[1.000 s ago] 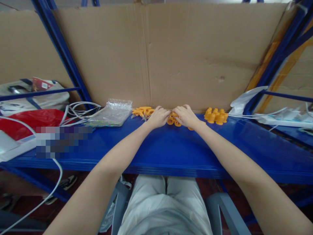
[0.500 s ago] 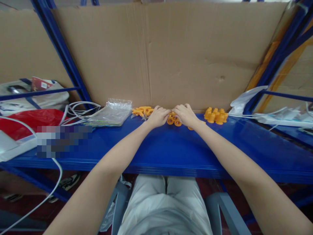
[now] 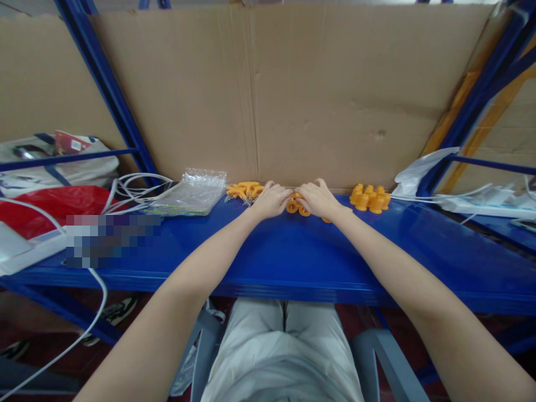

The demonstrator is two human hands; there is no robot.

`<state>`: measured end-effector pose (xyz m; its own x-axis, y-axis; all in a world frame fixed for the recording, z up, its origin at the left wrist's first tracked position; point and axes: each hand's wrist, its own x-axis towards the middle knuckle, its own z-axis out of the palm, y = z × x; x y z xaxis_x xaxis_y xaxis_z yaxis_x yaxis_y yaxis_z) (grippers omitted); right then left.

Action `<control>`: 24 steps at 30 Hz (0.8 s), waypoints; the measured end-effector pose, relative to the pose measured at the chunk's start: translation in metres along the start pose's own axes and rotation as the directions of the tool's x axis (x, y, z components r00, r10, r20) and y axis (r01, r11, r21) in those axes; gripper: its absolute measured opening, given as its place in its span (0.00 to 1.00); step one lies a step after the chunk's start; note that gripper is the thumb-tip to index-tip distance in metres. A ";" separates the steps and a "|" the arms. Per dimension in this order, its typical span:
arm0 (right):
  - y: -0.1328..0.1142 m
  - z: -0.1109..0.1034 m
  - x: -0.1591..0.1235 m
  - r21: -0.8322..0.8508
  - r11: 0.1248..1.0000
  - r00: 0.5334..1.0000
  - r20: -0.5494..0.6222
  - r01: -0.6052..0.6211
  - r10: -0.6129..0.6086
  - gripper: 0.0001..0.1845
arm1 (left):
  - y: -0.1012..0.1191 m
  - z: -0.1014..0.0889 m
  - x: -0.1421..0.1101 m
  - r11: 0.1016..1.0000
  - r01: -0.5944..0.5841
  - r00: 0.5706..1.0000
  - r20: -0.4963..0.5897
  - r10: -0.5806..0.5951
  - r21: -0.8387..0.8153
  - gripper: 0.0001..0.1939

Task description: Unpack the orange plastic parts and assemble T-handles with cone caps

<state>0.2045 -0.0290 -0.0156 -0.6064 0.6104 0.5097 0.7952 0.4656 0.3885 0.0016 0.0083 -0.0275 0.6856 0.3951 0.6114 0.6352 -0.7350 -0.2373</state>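
Observation:
My left hand [image 3: 272, 200] and my right hand [image 3: 317, 198] meet near the back of the blue table, fingers bent and tips close together. What the fingertips hold is hidden. Just below them, several orange hollow round pieces [image 3: 304, 211] show their open ends towards me, partly covered by my right hand. Another orange piece peeks out under my right wrist. Left of my left hand lies a pile of orange T-shaped pieces [image 3: 243, 190] with small metal chains. A tight group of orange flared pieces [image 3: 369, 199] stands to the right.
A stack of clear plastic bags [image 3: 190, 195] lies at the left, with white cables [image 3: 140, 181] and a red bag [image 3: 62, 206] beyond. Cardboard [image 3: 314, 100] walls off the back. White plastic [image 3: 421, 170] and a power strip [image 3: 486, 204] are at the right.
My right hand has shifted slightly, covering a bit more of the orange round pieces. My left hand stays almost in place.

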 end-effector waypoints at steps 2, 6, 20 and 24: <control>-0.001 -0.002 0.001 -0.010 1.000 0.999 0.028 -0.015 0.016 0.14 | 0.000 0.000 0.000 1.000 0.000 1.000 0.003 0.000 -0.003 0.14; -0.002 -0.006 0.002 -0.030 0.999 0.999 0.027 -0.025 0.025 0.12 | 0.003 -0.002 0.002 1.000 0.009 1.000 0.003 -0.009 -0.021 0.14; 0.004 -0.005 0.002 -0.100 0.995 0.995 -0.098 -0.004 -0.006 0.15 | 0.010 -0.001 0.010 0.920 0.249 0.968 0.058 -0.243 -0.303 0.17; 0.004 -0.004 0.001 -0.094 0.996 0.997 -0.071 0.005 -0.012 0.16 | 0.007 0.003 0.013 0.791 0.274 0.959 0.097 -0.264 -0.547 0.15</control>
<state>0.2070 -0.0289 -0.0101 -0.6141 0.5580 0.5582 0.7887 0.4063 0.4614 0.0155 0.0099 -0.0235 0.5245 0.6272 0.5758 0.4960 -0.7748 0.3921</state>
